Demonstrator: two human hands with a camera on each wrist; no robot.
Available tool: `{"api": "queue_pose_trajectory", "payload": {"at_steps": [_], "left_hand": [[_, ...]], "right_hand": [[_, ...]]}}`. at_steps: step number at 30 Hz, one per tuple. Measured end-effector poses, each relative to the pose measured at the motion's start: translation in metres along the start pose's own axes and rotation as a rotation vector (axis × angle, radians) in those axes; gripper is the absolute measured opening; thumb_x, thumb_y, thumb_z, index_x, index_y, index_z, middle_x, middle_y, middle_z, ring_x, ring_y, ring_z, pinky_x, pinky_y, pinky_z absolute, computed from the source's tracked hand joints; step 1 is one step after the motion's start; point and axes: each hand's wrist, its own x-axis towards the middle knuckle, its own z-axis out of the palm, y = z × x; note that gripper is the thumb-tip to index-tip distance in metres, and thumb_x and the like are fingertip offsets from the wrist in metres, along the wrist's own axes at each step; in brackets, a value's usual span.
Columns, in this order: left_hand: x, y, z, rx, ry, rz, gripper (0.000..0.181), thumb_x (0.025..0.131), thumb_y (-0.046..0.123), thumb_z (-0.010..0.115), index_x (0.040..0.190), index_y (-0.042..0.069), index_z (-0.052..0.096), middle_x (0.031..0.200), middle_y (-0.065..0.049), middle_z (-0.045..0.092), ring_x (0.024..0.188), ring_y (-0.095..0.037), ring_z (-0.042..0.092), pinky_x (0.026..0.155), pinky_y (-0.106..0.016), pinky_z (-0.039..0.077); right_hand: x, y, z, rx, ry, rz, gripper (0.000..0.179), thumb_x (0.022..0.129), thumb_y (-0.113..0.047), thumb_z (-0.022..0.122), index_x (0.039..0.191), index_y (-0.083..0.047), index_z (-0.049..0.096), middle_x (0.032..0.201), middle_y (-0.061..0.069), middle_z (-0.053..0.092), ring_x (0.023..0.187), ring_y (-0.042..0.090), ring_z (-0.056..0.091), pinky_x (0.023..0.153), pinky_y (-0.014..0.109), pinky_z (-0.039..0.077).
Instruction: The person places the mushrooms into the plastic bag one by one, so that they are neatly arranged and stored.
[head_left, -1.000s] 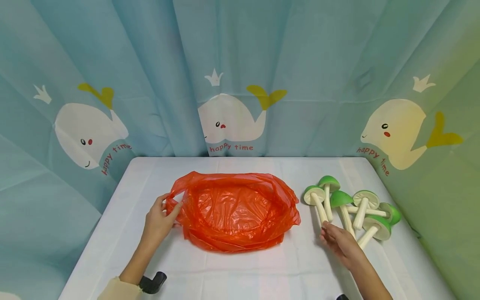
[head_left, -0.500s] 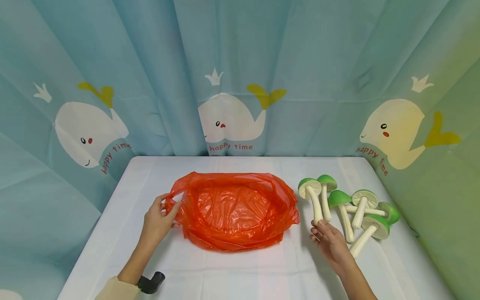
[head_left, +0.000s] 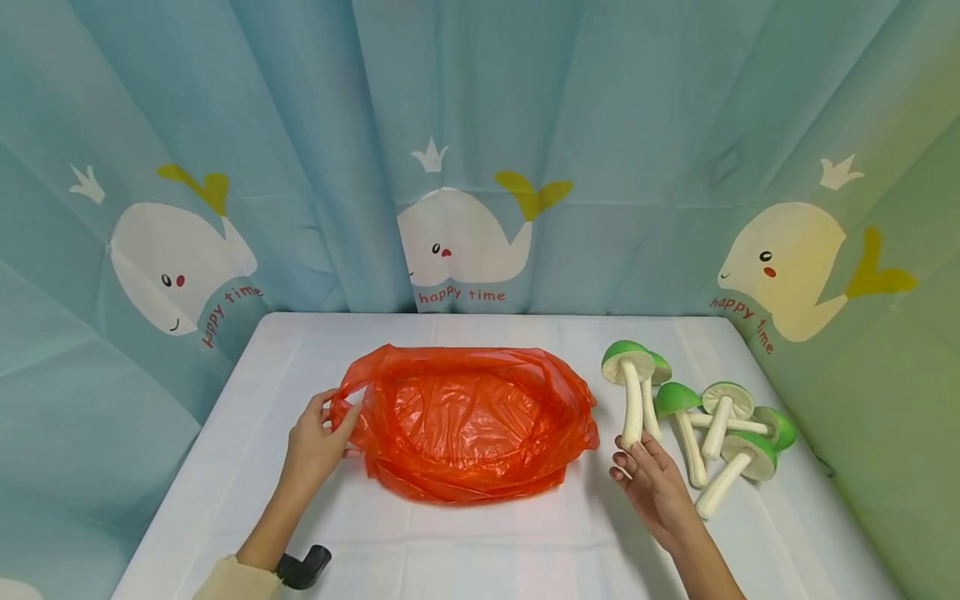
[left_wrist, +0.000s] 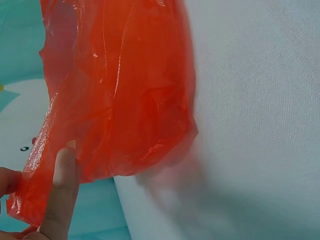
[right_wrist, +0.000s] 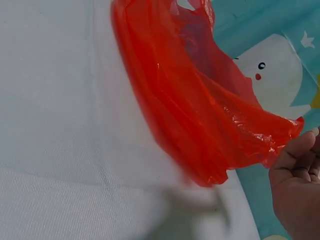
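Note:
A red plastic bag (head_left: 472, 417) lies with its mouth spread wide in the middle of the table. My left hand (head_left: 318, 442) grips its left handle; in the left wrist view, fingers (left_wrist: 62, 190) and thumb have the red film between them. To the right of the bag, my right hand (head_left: 656, 487) pinches a toy mushroom (head_left: 632, 400) by the foot of its white stem, green cap upward. In the right wrist view only part of the right hand (right_wrist: 295, 190) shows at the edge, and the mushroom is out of sight.
Several more green-capped mushrooms (head_left: 738, 442) lie in a loose group at the right of the white table (head_left: 480, 550). One mushroom (head_left: 660, 367) is partly hidden behind the held one. A blue curtain (head_left: 480, 100) with printed whales surrounds the table.
My right hand has moved left and lifted the mushroom away from the group toward the bag, its stem now more upright. My left hand keeps its hold on the bag handle.

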Motion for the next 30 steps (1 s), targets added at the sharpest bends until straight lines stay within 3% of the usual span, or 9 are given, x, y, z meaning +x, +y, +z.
{"api": "queue_pose_trajectory", "payload": {"at_steps": [10, 20, 25, 30], "left_hand": [[0.001, -0.002, 0.0, -0.008, 0.004, 0.0, 0.057, 0.094, 0.027, 0.06, 0.137, -0.002, 0.036, 0.123, -0.03, 0.05, 0.074, -0.025, 0.066, 0.056, -0.026, 0.054], [0.002, -0.002, 0.003, -0.02, 0.003, -0.007, 0.058, 0.093, 0.03, 0.06, 0.137, 0.001, 0.036, 0.123, -0.028, 0.051, 0.072, -0.024, 0.066, 0.057, -0.026, 0.055], [0.001, -0.002, 0.002, -0.022, -0.006, -0.013, 0.059, 0.094, 0.031, 0.059, 0.138, 0.001, 0.035, 0.126, -0.028, 0.05, 0.073, -0.023, 0.066, 0.059, -0.028, 0.055], [0.002, -0.002, 0.001, -0.014, -0.007, -0.014, 0.059, 0.093, 0.031, 0.059, 0.138, 0.001, 0.035, 0.124, -0.028, 0.05, 0.071, -0.023, 0.066, 0.058, -0.028, 0.055]], "right_hand": [[0.001, -0.002, 0.015, -0.008, -0.153, 0.014, 0.028, 0.101, 0.001, 0.027, 0.111, -0.01, 0.051, 0.101, 0.001, 0.058, 0.085, 0.013, 0.053, 0.075, 0.025, 0.046], [0.01, 0.006, 0.035, -0.065, -0.243, 0.079, 0.023, 0.1, 0.002, 0.029, 0.116, -0.005, 0.045, 0.099, 0.003, 0.054, 0.087, 0.014, 0.052, 0.079, 0.024, 0.045], [0.014, 0.011, 0.042, -0.142, -0.252, 0.153, 0.019, 0.1, -0.001, 0.035, 0.118, -0.003, 0.041, 0.101, 0.003, 0.051, 0.089, 0.014, 0.052, 0.084, 0.024, 0.046], [0.023, 0.016, 0.047, -0.228, -0.268, 0.287, 0.018, 0.098, -0.001, 0.043, 0.116, 0.0, 0.044, 0.097, 0.004, 0.056, 0.089, 0.014, 0.057, 0.083, 0.026, 0.049]]}}
